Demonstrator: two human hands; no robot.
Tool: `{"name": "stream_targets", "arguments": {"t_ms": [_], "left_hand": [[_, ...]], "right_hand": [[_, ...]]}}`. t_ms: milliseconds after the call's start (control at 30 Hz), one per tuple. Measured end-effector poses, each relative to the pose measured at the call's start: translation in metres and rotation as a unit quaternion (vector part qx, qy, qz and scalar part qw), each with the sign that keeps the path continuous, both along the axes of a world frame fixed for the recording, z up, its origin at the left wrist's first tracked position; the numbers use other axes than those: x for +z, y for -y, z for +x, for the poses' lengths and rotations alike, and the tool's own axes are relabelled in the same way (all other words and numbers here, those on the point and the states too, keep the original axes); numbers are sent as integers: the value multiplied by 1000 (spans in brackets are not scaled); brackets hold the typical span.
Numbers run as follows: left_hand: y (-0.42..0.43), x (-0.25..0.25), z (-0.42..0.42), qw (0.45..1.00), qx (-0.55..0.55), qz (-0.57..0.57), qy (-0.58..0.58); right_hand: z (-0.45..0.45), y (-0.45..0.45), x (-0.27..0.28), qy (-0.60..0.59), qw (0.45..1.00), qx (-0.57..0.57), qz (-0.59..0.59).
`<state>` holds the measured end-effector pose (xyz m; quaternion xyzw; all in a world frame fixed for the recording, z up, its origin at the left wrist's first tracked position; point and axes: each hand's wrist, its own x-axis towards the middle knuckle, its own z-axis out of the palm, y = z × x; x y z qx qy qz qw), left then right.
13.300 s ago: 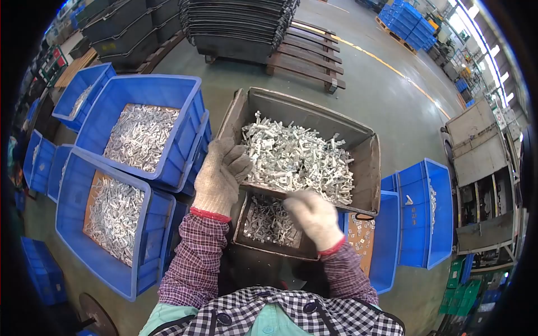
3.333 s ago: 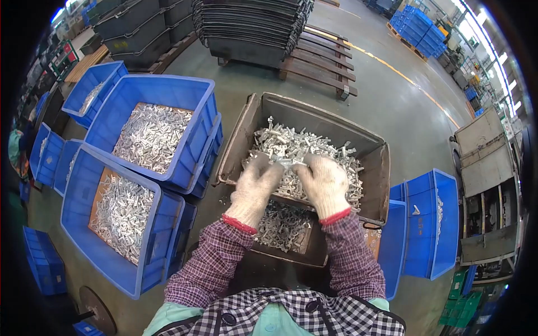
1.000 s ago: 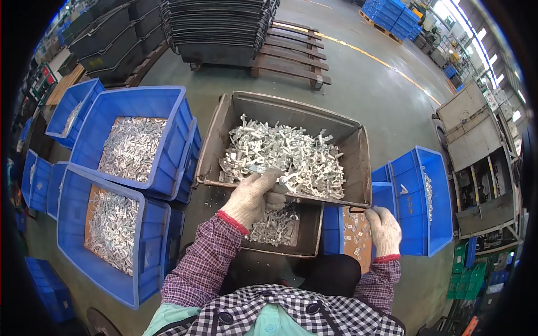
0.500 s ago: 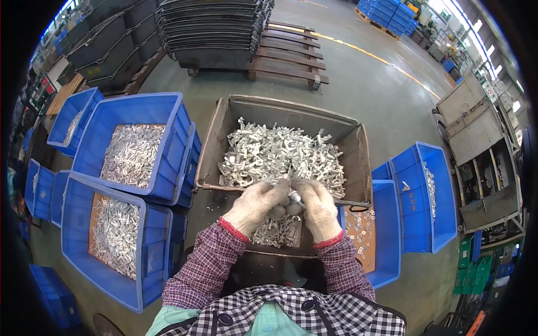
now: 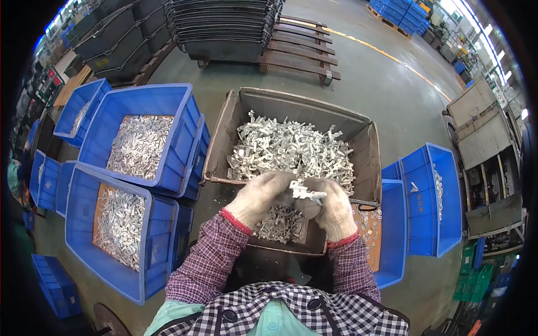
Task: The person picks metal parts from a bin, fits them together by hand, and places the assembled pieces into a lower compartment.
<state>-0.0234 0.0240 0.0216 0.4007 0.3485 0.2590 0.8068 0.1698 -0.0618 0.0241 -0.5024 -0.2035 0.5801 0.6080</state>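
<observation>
My left hand (image 5: 261, 197) and my right hand (image 5: 332, 208), both in soiled white work gloves with red cuffs, meet over the near edge of a large grey metal bin (image 5: 224, 134). Pale silvery metal pieces (image 5: 307, 192) lie between the fingertips; how many is hard to tell. The right fingers are closed round them, and the left fingertips pinch their left end. Behind the hands, the bin holds a heap of similar small metal parts (image 5: 291, 147). Below them, smaller metal parts (image 5: 280, 225) lie in a lower tray, partly covered by the gloves.
Blue crates (image 5: 147, 246) of metal parts stand on the left. On the right are another blue crate (image 5: 397, 252) with scattered small pieces on a brown board and a further blue crate (image 5: 421, 207). Stacked dark bins (image 5: 224, 33) and a wooden pallet (image 5: 300, 53) are ahead.
The hands have drawn slightly apart, and the metal pieces between them show more clearly. The whole view has shifted slightly, moving the bins a little rightward.
</observation>
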Motion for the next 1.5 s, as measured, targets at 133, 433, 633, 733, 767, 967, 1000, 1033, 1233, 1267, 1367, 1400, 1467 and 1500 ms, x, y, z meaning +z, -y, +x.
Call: {"name": "stream_targets", "arguments": {"t_ms": [133,433,633,733,767,967,1000,1033,1233,1267,1367,1400,1467,1500], "left_hand": [[-5,-4,-13,940,-97,310,-99],[2,12,-6,989,-51,46,-132],[-4,-2,-26,992,117,-38,1],[-14,14,-53,943,315,-67,78],[-31,6,-69,910,370,-38,185],[-29,15,-76,897,373,-47,231],[-30,10,-64,912,303,-54,270],[-32,3,-55,920,281,-10,275],[-40,-8,-43,918,345,-18,193],[-42,-5,-54,920,332,-5,207],[-49,-15,-40,923,317,-25,219],[-46,-11,-37,920,332,-18,207],[-49,-18,-35,933,296,-25,204],[-50,-19,-37,936,286,-26,201]], "right_hand": [[30,5,-4,98,994,39,-8],[-6,12,13,574,799,24,178],[-22,7,18,484,864,46,126],[-29,10,20,529,833,118,109],[-37,20,29,511,847,131,74],[-42,30,17,552,811,194,1],[-47,36,17,562,802,201,-29],[-48,40,19,571,792,208,-60],[-34,21,22,641,749,154,66],[-29,14,17,627,766,110,94],[25,-14,11,619,779,26,91],[34,-29,15,635,768,0,84],[43,-56,22,656,754,35,-21],[51,-72,10,670,734,91,-66]]}}
